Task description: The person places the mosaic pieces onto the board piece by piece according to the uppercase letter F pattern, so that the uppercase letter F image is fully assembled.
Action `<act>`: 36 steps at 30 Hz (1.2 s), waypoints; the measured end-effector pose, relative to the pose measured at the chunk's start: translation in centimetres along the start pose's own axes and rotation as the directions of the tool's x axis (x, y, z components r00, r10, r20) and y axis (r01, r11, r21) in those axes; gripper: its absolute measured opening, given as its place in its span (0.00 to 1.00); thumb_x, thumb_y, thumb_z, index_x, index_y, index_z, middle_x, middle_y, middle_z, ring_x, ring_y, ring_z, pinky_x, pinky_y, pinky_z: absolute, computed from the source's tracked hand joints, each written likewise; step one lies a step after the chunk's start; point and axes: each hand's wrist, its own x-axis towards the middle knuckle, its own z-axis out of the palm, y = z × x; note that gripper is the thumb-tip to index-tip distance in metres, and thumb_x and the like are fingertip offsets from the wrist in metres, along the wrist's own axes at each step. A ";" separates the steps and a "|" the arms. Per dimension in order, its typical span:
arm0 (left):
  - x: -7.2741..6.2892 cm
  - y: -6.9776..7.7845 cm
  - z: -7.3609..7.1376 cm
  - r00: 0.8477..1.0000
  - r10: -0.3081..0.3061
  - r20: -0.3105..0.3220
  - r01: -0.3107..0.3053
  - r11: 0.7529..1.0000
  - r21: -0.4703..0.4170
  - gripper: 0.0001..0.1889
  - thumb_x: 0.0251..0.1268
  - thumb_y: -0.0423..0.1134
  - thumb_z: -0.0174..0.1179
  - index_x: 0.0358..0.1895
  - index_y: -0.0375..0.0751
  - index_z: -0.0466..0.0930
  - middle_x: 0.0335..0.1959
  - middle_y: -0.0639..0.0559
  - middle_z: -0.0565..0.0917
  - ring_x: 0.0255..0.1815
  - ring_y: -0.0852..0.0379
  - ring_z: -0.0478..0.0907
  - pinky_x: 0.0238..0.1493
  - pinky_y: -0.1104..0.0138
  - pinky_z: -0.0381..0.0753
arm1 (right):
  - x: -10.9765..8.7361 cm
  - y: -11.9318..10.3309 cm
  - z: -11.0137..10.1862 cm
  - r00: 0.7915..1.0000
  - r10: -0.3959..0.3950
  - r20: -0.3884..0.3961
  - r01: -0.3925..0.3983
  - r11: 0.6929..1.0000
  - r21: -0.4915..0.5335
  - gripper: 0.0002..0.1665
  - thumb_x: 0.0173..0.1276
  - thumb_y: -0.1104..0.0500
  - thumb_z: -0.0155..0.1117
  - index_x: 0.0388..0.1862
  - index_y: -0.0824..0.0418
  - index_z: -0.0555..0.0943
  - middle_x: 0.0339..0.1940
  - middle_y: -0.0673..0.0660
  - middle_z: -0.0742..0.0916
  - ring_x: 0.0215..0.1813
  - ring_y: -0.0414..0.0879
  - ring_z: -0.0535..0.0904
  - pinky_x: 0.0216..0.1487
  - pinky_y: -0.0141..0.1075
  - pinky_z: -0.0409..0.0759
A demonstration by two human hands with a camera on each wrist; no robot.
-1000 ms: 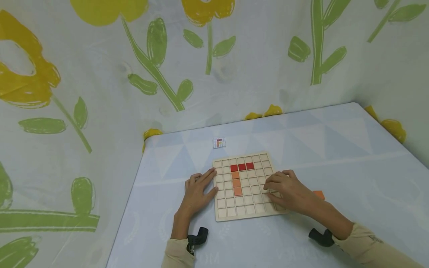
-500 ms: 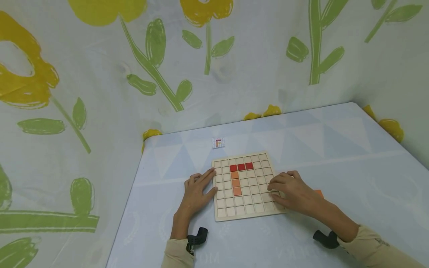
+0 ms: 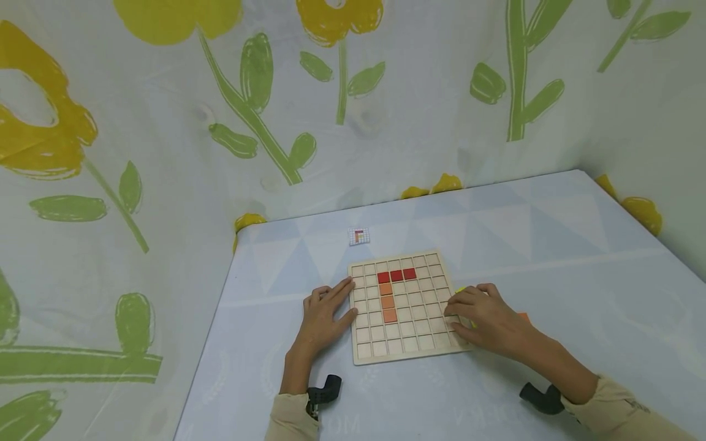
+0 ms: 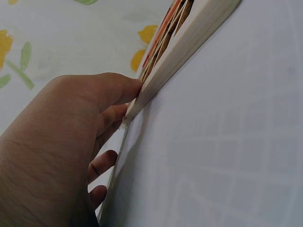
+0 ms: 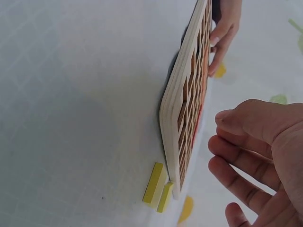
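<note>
A wooden grid board (image 3: 408, 345) lies on the table. A row of red square tiles (image 3: 396, 275) sits in its cells, with a column of orange tiles (image 3: 388, 301) running down from the left end. My left hand (image 3: 322, 321) touches the board's left edge with its thumb and fingertips. Over the right edge, my right hand (image 3: 488, 318) hovers with loosely bent fingers; the right wrist view shows nothing between them. Two yellow blocks (image 5: 154, 183) lie on the table beside the board in that view, mostly hidden by the hand in the head view.
Behind the board lies a small card (image 3: 359, 236) printed with a coloured grid pattern. An orange piece (image 3: 524, 317) shows partly behind my right wrist. Flower-printed fabric (image 3: 353, 110) hangs around the back and sides of the table (image 3: 276, 263).
My right hand has drawn a little to the right, off the board's cells. Bits of yellow now show around it. The left hand and the tiles on the board stay put.
</note>
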 end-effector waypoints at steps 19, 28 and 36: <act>-0.1 0.1 -0.2 1.000 -0.009 0.010 0.009 1.000 -0.001 0.32 0.70 0.57 0.55 0.76 0.57 0.65 0.77 0.65 0.63 0.67 0.47 0.61 0.64 0.48 0.53 | -1.2 0.5 -0.9 0.999 0.043 0.013 -0.043 0.999 0.019 0.16 0.44 0.66 0.81 0.34 0.55 0.87 0.37 0.45 0.86 0.41 0.41 0.80 0.48 0.50 0.68; -0.1 0.0 -0.1 1.000 0.009 0.000 -0.009 1.000 -0.008 0.32 0.70 0.57 0.55 0.76 0.56 0.66 0.77 0.64 0.63 0.66 0.47 0.62 0.64 0.48 0.53 | -1.9 0.6 -1.2 0.997 0.065 0.039 -0.065 0.998 -0.007 0.18 0.44 0.65 0.82 0.35 0.55 0.87 0.38 0.46 0.86 0.43 0.43 0.80 0.48 0.51 0.67; 0.0 0.0 -0.1 1.000 0.017 0.001 -0.017 1.000 -0.008 0.32 0.71 0.57 0.55 0.76 0.56 0.65 0.77 0.64 0.63 0.68 0.46 0.61 0.64 0.47 0.53 | -2.6 0.8 -1.4 0.997 0.068 0.040 -0.067 0.997 -0.032 0.19 0.43 0.63 0.84 0.36 0.54 0.87 0.39 0.46 0.87 0.44 0.44 0.81 0.47 0.52 0.69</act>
